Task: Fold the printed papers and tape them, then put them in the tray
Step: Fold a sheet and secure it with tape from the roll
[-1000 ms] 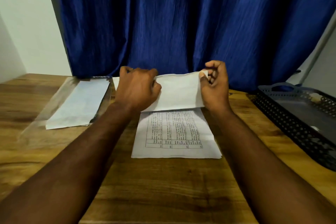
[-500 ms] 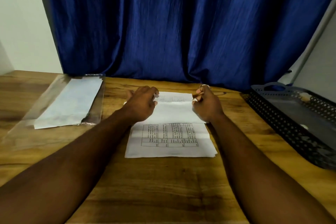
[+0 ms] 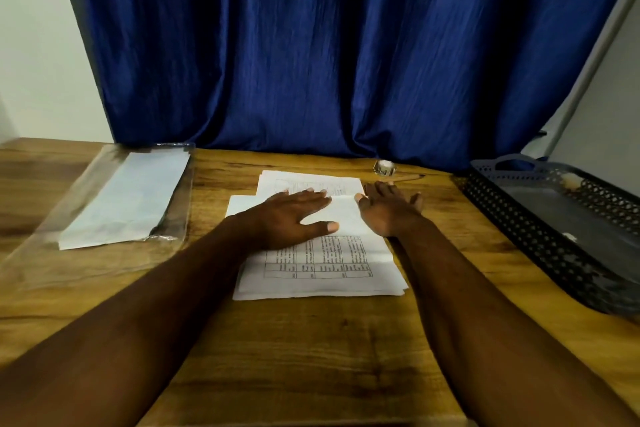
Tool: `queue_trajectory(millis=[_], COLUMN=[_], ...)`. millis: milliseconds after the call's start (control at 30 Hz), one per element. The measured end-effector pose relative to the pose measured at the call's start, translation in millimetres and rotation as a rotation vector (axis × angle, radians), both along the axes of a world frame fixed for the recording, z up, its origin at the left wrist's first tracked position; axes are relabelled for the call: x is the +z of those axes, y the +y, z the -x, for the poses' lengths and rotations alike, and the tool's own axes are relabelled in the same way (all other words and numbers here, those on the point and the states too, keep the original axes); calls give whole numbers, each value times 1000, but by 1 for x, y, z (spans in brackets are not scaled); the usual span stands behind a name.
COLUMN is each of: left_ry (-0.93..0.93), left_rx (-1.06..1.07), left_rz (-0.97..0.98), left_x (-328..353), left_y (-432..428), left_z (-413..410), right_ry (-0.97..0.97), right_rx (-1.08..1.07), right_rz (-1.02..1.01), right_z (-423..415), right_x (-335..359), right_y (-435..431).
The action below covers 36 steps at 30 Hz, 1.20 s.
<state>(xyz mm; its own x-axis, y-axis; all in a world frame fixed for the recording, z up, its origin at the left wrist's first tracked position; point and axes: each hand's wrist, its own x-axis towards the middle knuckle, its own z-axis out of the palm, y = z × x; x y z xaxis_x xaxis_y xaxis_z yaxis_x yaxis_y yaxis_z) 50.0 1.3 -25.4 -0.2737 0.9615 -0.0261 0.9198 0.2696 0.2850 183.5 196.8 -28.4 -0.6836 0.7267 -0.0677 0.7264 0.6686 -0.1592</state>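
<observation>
A stack of printed papers with a table of text lies in the middle of the wooden table. Its top sheet is folded over, blank side up. My left hand presses flat on that folded flap with straight fingers. My right hand lies flat at the flap's right edge, fingers spread. A small roll of clear tape stands behind the papers by the curtain. The dark perforated tray sits at the right.
A clear plastic sleeve with white sheets lies at the left. A pencil rests beyond my right hand. A blue curtain hangs along the table's far edge.
Both hands brought the top sheet's raised edge down toward me, let go of it, and now lie flat on the fold. The tape roll and pencil have come into sight.
</observation>
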Motion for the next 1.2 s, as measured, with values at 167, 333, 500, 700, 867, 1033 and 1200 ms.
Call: queue_trajectory(millis=[167, 333, 500, 700, 867, 1033, 1200], left_ry=[-8, 19, 17, 36, 76, 93, 131], left_rx=[8, -11, -18, -35, -19, -3, 31], left_rz=[-18, -97, -187, -249, -283, -293, -333], left_x=[-3, 0, 7, 11, 13, 8, 10], left_y=[1, 0, -2, -4, 1, 4, 6], left_z=[1, 6, 4, 1, 2, 7, 6], right_ry=[24, 487, 451, 184, 30, 109, 418], right_rx=[0, -89, -122, -150, -168, -172, -84], right_rz=[38, -29, -252, -234, -206, -243, -317], right_z=[-1, -3, 1, 16, 24, 25, 26], right_x=[-3, 3, 20, 38, 33, 25, 27], right_y=[4, 12, 37, 71, 83, 86, 76])
